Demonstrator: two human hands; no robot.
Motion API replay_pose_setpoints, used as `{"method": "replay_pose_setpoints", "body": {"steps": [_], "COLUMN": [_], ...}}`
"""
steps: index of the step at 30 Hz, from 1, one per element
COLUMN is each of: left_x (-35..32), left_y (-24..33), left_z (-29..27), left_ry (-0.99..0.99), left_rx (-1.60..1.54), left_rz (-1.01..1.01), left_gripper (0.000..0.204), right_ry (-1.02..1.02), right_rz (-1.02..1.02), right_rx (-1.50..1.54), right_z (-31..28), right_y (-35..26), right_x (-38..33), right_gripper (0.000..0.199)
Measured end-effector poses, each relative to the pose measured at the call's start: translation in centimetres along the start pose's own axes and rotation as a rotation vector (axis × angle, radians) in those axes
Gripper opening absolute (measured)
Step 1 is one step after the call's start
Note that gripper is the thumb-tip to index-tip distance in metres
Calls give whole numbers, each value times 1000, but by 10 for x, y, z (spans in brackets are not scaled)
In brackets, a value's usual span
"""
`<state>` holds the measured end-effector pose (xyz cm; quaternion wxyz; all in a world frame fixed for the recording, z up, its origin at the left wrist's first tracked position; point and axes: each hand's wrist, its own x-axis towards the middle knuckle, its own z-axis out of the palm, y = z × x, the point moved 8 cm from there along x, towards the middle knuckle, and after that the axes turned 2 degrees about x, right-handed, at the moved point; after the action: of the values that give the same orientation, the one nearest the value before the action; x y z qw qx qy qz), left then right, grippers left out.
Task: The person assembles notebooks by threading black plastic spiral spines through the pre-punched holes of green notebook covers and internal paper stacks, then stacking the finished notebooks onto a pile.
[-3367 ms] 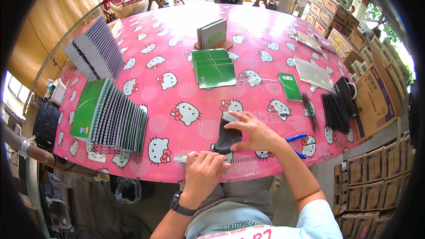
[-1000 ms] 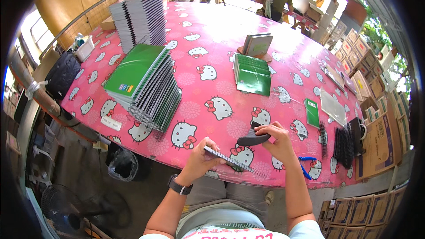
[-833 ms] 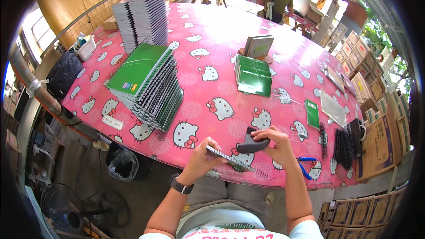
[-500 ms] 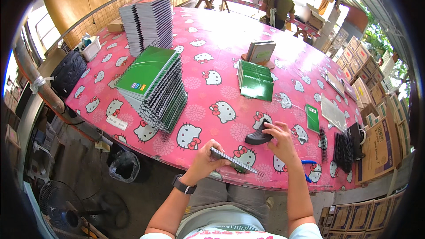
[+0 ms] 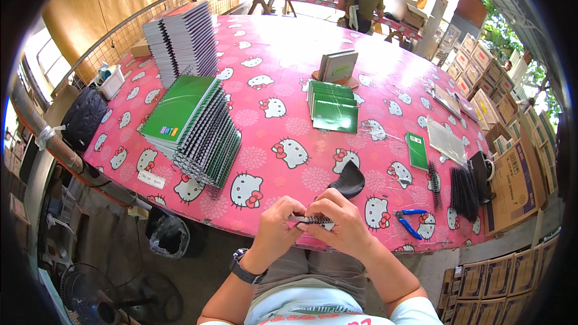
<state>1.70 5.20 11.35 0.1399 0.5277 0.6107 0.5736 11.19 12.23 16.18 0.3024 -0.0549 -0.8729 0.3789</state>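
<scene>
Both hands were raised together just off the near edge of the table (image 5: 283, 93), which was covered by a pink cloth printed with white cartoon cats. The left hand (image 5: 278, 227) and the right hand (image 5: 340, 225) held a short black wire spiral (image 5: 312, 220) between them, lying roughly level; the fingers of each hand were closed narrowly on one end of it, thumb against fingertips. A dark wristwatch (image 5: 244, 272) sat on the left wrist. Just beyond the right hand, on the cloth, lay a curved black cover piece (image 5: 348, 182), apart from the hands. To the right of the hands, near the table edge, lay blue-handled pliers (image 5: 410, 221). Further right was a bundle of black spirals (image 5: 463, 191), with one loose spiral (image 5: 432, 176) beside it. A small green notebook (image 5: 415, 150) lay flat beyond the pliers. At the centre of the table was a low pile of green covers (image 5: 332, 108), with an upright batch of notebooks (image 5: 337, 66) behind it. On the left stood a leaning stack of spiral-bound notebooks with a green top cover (image 5: 192, 129), and further back a taller stack of grey-edged notebooks (image 5: 180, 39). A black bag (image 5: 83, 117) rested off the left edge of the table. Cardboard boxes (image 5: 518, 174) lined the right side. Another person (image 5: 360, 0) was at a table in the far background.
</scene>
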Motion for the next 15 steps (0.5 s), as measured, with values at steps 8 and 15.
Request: {"method": "replay_pose_setpoints", "body": {"steps": [8, 15], "left_x": [-1, -1], "left_y": [10, 5], "left_z": [-11, -27], "left_ry": [25, -6], "left_rx": [18, 0], "left_rz": [89, -52], "left_gripper": [23, 23], "right_ry": [-16, -177], "right_rz": [-72, -124], "right_rx": [-54, -103], "right_z": [-1, 11], "right_y": [-11, -28], "right_x": [5, 19], "right_gripper": [23, 13]}}
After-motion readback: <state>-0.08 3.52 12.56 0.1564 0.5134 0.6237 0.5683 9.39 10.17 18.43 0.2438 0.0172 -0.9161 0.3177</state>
